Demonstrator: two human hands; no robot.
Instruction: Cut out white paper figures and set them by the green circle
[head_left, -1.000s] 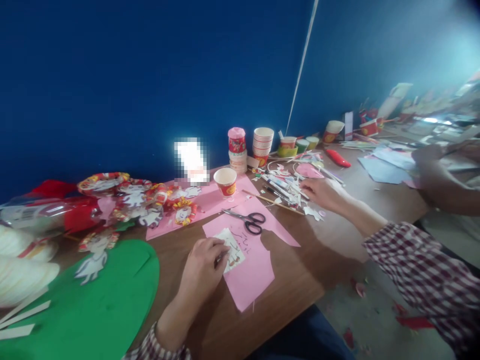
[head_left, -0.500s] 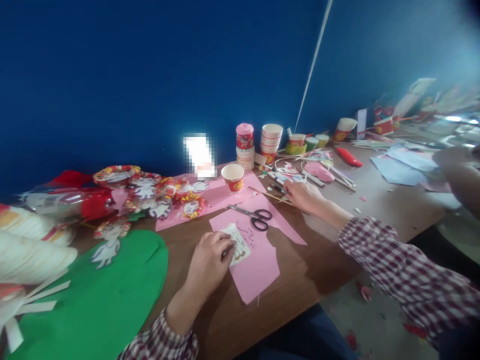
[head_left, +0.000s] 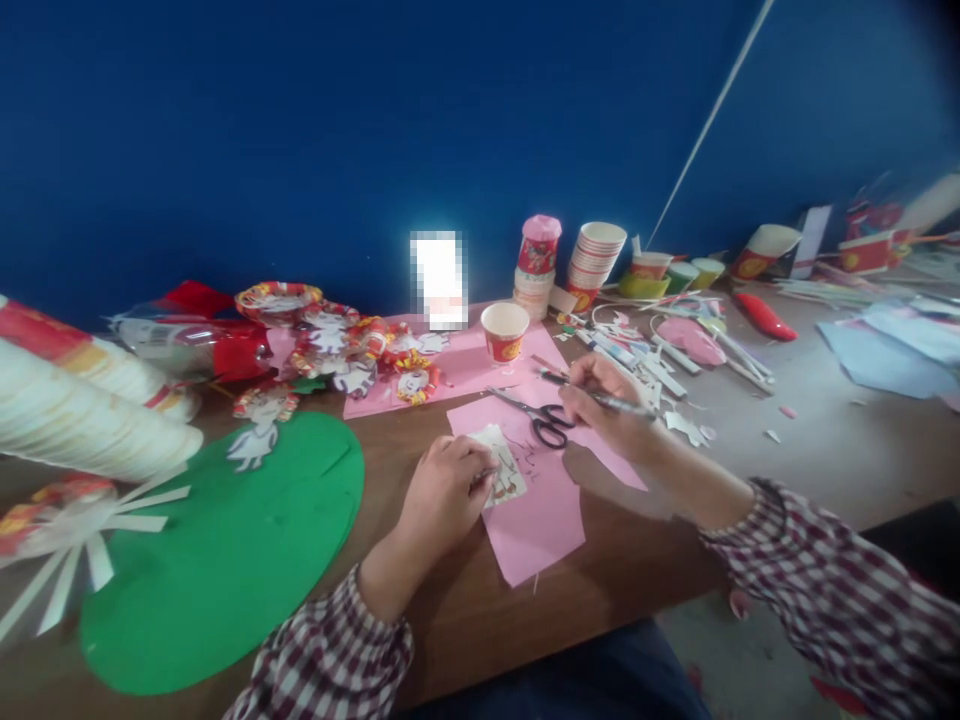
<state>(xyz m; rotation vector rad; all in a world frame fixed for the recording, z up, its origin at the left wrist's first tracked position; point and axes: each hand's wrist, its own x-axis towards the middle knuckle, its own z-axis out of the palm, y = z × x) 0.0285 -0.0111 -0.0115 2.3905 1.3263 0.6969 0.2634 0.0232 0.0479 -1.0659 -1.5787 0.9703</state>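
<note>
My left hand has its fingers bent together on a small white card with a brown line drawing, gripping its left side. A dark bit shows at the fingertips, too small to make out. The card lies on a cut sheet of pink paper marked with dark scribbles. In my right hand is a pen, its dark end pointing left, above the paper. Beside that hand, black-handled scissors lie slightly open on the pink paper.
A paper cup stands behind the scissors, with stacked cups farther back. Paper scraps and markers litter the right side. At left are a green paper oval, cut-out figures and lying cup stacks.
My right hand has lifted a pen from the clutter and brought it nearer the scissors. The left hand stays on the card. The whole view has shifted, and another person's hand at right has gone out of view.
</note>
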